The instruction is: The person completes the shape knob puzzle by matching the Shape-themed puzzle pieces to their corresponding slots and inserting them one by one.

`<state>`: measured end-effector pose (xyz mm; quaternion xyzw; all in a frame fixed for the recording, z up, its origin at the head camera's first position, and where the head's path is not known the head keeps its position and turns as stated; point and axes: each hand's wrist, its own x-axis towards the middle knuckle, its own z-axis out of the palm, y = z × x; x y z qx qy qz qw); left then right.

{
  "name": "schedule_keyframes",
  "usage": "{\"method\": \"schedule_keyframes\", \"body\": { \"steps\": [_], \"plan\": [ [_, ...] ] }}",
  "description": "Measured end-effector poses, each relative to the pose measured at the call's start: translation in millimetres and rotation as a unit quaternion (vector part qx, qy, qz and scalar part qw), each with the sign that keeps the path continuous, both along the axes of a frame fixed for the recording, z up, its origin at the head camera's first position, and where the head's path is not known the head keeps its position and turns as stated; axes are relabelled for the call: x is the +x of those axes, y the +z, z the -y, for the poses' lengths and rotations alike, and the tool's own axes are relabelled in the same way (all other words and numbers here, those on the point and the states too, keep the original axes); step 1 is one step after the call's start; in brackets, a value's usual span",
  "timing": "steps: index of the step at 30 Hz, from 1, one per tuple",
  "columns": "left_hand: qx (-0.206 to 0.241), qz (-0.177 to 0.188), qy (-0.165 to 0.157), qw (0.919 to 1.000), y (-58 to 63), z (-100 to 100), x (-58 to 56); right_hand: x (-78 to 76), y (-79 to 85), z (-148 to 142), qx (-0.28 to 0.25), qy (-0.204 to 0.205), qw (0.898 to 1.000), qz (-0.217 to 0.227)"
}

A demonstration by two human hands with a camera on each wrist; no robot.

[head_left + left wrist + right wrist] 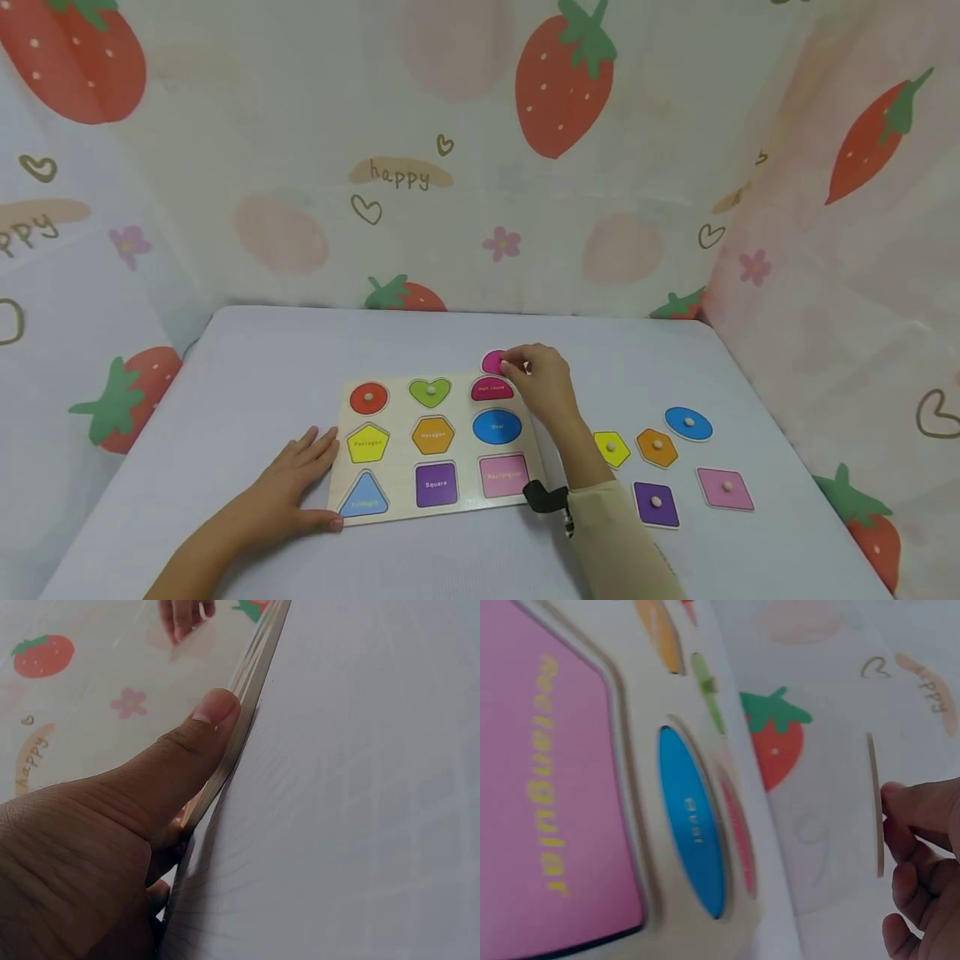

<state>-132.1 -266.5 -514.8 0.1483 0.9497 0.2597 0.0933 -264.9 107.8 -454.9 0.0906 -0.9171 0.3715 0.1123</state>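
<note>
My right hand (543,387) pinches a magenta half-round puzzle piece (492,362) by its knob, just above the far right corner of the wooden shape board (397,422). In the right wrist view the piece (875,806) appears edge-on, apart from the board. Below it on the board is the magenta half-round slot (492,390). My left hand (288,483) touches the board's left side, fingers extended along the edge and thumb at the near corner. A red circle piece (369,398) and a green heart piece (430,392), both knobbed, sit in the board's far row.
Right of the board lie loose knobbed pieces: yellow pentagon (611,449), orange hexagon (657,448), blue oval (688,423), purple square (656,504) and pink rectangle (725,488). A white cloth (262,367) covers the table. Strawberry-print curtains (300,125) stand around it.
</note>
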Motion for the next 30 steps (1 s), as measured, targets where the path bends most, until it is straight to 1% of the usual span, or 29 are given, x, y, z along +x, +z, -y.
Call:
{"method": "schedule_keyframes", "body": {
  "steps": [3,10,13,18,23,30],
  "plan": [
    [-0.002,0.001,0.002,1.0000,0.4,0,1.5,-1.5,-9.0,2,-0.004,-0.007,1.000,0.014],
    [-0.006,-0.003,0.002,1.0000,-1.7,1,-1.2,-7.4,-22.8,2,-0.037,-0.009,0.996,0.077],
    [-0.004,0.001,0.004,1.0000,-3.3,1,-1.6,-11.1,-30.5,4,-0.039,-0.010,0.995,0.093],
    [0.004,0.001,0.001,1.0000,-4.3,2,-0.1,-15.2,-40.8,7,-0.025,-0.004,0.995,0.097],
    [0.016,-0.008,-0.005,0.9998,-3.2,2,0.6,-16.7,-44.3,8,-0.014,0.005,0.995,0.097],
    [0.015,-0.012,-0.002,0.9998,-2.6,1,1.8,-17.6,-48.9,10,-0.001,0.011,0.996,0.090]
  ]
}}
